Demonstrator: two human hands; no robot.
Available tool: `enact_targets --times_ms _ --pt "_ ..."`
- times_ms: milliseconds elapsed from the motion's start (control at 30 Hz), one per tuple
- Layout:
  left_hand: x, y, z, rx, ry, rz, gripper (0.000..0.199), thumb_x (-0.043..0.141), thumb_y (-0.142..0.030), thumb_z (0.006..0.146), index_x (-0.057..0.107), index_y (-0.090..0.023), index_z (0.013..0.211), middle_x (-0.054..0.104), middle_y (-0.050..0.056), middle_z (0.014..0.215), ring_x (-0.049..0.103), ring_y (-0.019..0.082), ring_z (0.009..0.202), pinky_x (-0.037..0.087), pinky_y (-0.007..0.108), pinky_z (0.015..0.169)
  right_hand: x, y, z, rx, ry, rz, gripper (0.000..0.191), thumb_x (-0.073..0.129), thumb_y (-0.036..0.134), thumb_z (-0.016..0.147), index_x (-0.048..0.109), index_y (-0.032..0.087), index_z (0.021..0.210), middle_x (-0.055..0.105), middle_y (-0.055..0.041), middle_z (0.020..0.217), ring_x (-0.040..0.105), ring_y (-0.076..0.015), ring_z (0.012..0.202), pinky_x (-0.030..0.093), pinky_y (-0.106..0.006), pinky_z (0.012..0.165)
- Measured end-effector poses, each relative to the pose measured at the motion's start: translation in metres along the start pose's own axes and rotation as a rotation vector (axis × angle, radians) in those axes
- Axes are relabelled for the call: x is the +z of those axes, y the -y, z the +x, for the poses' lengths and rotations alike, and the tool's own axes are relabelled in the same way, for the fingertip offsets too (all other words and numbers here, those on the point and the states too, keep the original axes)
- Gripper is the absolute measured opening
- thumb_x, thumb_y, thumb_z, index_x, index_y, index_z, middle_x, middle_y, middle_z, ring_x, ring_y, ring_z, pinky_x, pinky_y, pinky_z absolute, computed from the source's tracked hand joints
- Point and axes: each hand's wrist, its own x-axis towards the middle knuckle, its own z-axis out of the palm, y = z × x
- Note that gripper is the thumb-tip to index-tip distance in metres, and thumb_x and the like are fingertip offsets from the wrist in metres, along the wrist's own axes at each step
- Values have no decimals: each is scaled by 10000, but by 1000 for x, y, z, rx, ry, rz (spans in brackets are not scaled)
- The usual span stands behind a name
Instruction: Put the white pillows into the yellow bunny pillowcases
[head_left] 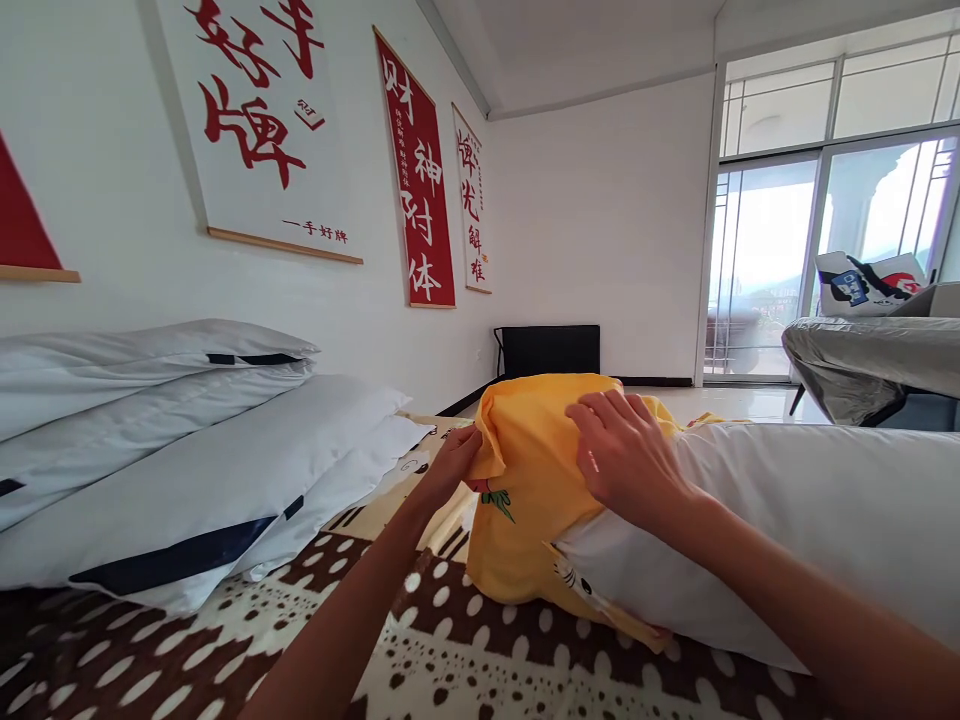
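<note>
A yellow pillowcase [525, 540] with a cartoon print covers the near-left end of a white pillow [810, 500], which stretches to the right edge of the view. My left hand [459, 455] is closed on the left edge of the pillowcase, pinching a fold of the cloth. Over the top of the pillowcase is my right hand [619, 450], its fingers curled against the yellow fabric. Its fingertips are partly turned away, so whether they grip the cloth is hard to make out.
White pillows [187, 480] with dark patches lie stacked on the left. Beneath everything spreads a brown and cream spotted blanket [450, 660]. A black panel [551, 350] leans against the far wall. At the right stands a table under silvery plastic [862, 350], with a printed box [862, 285] on it.
</note>
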Motion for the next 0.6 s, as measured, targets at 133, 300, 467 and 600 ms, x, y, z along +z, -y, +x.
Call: enact_targets --times_ms 133,300,467,600 --pt "-10 -6 -14 -42 18 45 328 641 -473 722 624 -148 681 611 15 568 540 158 477 412 260 424 17 27 41 3 -65 93 274 397 186 901 520 135 1140 582 -136 1156 484 -243 1035 283 -395 891" --pt "-22 -14 -31 26 -10 32 229 690 -361 688 659 -155 782 622 10 623 534 146 558 433 266 548 41 34 54 54 124 275 295 340 245 939 558 187 749 609 -40 721 500 -171 679 300 -327 713" --pt "-21 -22 -40 115 -45 36 232 714 -337 662 643 -183 821 619 -5 696 521 139 588 431 269 606 39 38 44 90 107 364 247 376 232 908 505 198 701 548 1 646 352 -119 526 194 -293 554" --pt "-15 -33 -48 258 -60 331 191 572 -379 792 596 -189 801 595 6 726 528 160 678 425 269 649 26 34 41 200 153 435 293 372 288 911 469 195 650 462 28 569 211 -106 492 138 -295 525"
